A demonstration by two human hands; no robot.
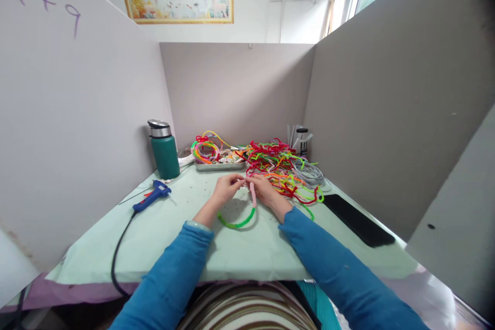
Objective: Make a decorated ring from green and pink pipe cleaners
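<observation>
A fuzzy pipe cleaner (236, 225) hangs in a curved loop between my hands, green along the bottom and pale pink up the right side. My right hand (263, 189) pinches it near the top of the pink stretch. Facing it, my left hand (228, 189) has thumb and fingertips closed at the same spot, almost touching the right fingertips. The loop's left side passes behind my left wrist, and what lies exactly between the fingertips is too small to make out. Just beyond the right hand lies a tangled heap of coloured pipe cleaners (270, 157).
A blue glue gun (152, 197) with a black cord rests at left, below a green bottle (164, 154). At the back sits a metal tray (220, 167) of small pieces with a coloured coil (204, 150). A black flat object (358, 219) lies right. Grey partitions (235, 87) enclose the table.
</observation>
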